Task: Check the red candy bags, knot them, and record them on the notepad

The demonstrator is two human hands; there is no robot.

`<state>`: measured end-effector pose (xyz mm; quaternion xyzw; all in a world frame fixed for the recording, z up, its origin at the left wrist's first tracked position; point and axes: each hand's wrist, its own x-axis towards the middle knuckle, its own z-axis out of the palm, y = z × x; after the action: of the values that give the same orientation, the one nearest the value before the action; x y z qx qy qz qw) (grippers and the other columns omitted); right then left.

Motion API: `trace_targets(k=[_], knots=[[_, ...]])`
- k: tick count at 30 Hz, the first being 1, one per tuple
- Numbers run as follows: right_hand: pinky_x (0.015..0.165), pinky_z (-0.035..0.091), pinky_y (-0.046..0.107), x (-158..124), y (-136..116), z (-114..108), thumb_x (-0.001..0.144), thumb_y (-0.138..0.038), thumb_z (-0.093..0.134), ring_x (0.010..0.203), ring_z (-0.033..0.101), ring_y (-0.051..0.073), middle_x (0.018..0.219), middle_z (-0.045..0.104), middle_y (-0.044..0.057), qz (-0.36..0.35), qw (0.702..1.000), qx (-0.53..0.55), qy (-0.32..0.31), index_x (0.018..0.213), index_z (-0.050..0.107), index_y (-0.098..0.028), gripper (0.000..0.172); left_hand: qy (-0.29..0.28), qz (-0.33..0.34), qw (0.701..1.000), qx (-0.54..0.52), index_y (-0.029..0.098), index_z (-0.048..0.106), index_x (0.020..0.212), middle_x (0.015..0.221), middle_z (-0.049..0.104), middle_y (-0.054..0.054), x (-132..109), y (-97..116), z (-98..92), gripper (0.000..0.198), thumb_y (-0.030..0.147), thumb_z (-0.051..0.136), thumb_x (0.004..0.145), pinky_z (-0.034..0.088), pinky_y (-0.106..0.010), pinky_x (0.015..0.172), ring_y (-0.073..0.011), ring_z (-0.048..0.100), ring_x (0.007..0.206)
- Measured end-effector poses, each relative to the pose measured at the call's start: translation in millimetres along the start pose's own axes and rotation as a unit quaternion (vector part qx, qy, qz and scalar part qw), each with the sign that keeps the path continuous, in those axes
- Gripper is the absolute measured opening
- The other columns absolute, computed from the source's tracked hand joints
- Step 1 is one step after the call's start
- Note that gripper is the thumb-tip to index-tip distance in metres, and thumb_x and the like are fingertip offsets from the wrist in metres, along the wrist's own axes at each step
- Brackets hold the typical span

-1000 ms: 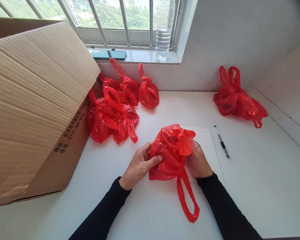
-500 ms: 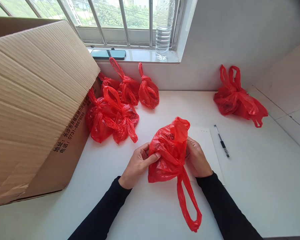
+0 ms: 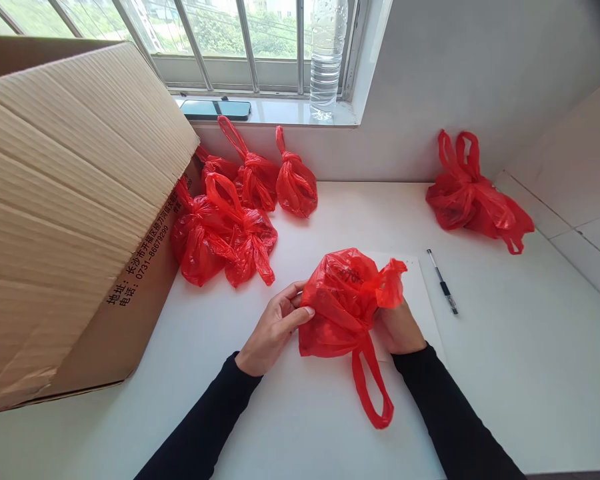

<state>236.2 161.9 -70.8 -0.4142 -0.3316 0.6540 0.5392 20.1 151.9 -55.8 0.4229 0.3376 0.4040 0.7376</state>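
Between my hands is a red plastic bag (image 3: 337, 307), held over the white table. One loop handle hangs down toward me, and the other end flops to the right. Something dark shows faintly through the film, but I cannot make out what. My left hand (image 3: 275, 327) pinches the bag's left side, thumb on top. My right hand (image 3: 403, 327) is closed at the bag's right side, its fingers mostly hidden behind the plastic. Under the bag and right hand lies a sheet of white paper (image 3: 420, 293), and a black pen (image 3: 443, 283) rests beside it.
A large open cardboard box (image 3: 80, 220) leans in on the left. Several knotted red bags (image 3: 250, 243) sit by it, and more red plastic bags (image 3: 473, 200) lie at the back right. On the windowsill are a phone (image 3: 217, 110) and a water bottle (image 3: 326, 73).
The bag has turned in my hands: its top end has swung right and down over my right hand. The hanging handle has risen a little. My left hand keeps its pinch.
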Motion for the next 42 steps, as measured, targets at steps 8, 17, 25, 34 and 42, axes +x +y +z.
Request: trace_targets(k=[8, 17, 25, 34, 42], knots=[[0.095, 0.052, 0.033, -1.6, -1.1, 2.3, 0.095, -0.041, 0.067, 0.109, 0.065, 0.021, 0.125, 0.07, 0.004, 0.0, 0.995, -0.045, -0.085, 0.125, 0.068, -0.029, 0.032, 0.04, 0.028, 0.998, 0.039, 0.021, 0.069, 0.115, 0.112, 0.072, -0.005, 0.8, -0.3, 2.4, 0.028, 0.041, 0.068, 0.095, 0.052, -0.03, 0.09, -0.0232, 0.065, 0.105], [0.082, 0.054, 0.031, -2.4, -1.2, 1.7, 0.098, -0.042, 0.059, 0.102, 0.067, 0.022, 0.121, 0.073, 0.004, -0.006, 0.991, -0.109, -0.079, 0.119, 0.071, -0.026, 0.029, 0.12, 0.049, 0.986, 0.106, 0.019, 0.071, 0.093, 0.085, 0.065, -0.001, 0.1, -5.3, 7.1, 0.023, 0.042, 0.071, 0.091, 0.048, -0.025, 0.07, -0.0162, 0.057, 0.078], [0.099, 0.053, 0.037, -8.1, -7.8, 9.8, 0.088, -0.05, 0.074, 0.117, 0.064, 0.024, 0.132, 0.067, 0.004, -0.001, 0.983, -0.15, -0.104, 0.138, 0.056, -0.032, 0.056, 0.147, 0.074, 0.973, 0.162, 0.018, 0.073, 0.087, 0.081, 0.066, 0.001, -0.5, -7.7, 7.8, 0.016, 0.033, 0.079, 0.085, 0.048, -0.023, 0.068, -0.0144, 0.057, 0.076], [0.092, 0.055, 0.035, -3.4, -4.1, 10.5, 0.092, -0.044, 0.07, 0.102, 0.067, 0.022, 0.11, 0.073, 0.003, -0.015, 0.997, -0.07, -0.012, 0.117, 0.068, -0.027, 0.03, 0.04, -0.012, 0.995, 0.093, 0.022, 0.05, 0.144, 0.119, 0.073, -0.01, 0.8, -3.0, 9.9, 0.061, 0.031, 0.076, 0.089, 0.057, -0.037, 0.09, -0.0237, 0.07, 0.103], [0.09, 0.056, 0.037, 0.4, -4.3, 7.4, 0.092, -0.044, 0.069, 0.103, 0.068, 0.024, 0.114, 0.074, 0.003, 0.007, 1.0, -0.001, 0.012, 0.116, 0.071, -0.029, 0.028, 0.024, -0.036, 0.999, -0.001, 0.021, 0.051, 0.146, 0.121, 0.075, -0.014, 1.2, -2.0, 6.3, 0.057, 0.034, 0.07, 0.094, 0.058, -0.032, 0.081, -0.0277, 0.073, 0.105]])
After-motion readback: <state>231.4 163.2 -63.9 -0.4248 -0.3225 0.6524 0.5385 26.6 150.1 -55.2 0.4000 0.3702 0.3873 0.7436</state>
